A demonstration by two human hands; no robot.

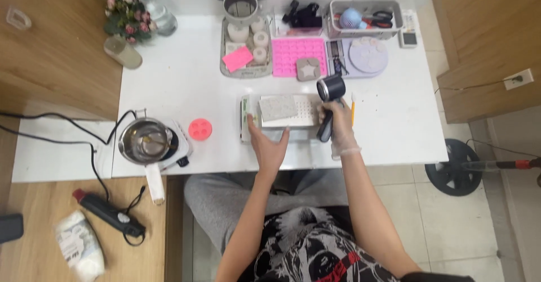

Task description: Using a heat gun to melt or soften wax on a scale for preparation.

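right hand (pixel 337 128) grips heat gun (pixel 328 102); fingertips hidden.

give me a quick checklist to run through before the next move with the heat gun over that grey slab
1. Right hand grips the heat gun by its handle: ok.
2. Nozzle aimed at the grey slab: cannot tell, its round end faces up toward the camera.
3. Left hand clear of the heat: not ok, it rests at the front edge of the tray, fingers close to the slab.
4. Right hand gloved: ok. Left hand gloved: not ok, it looks bare.
5. Slab lies flat on the white dotted sheet: ok.
6. Melting pot on its hot plate, apart from the hands: ok.
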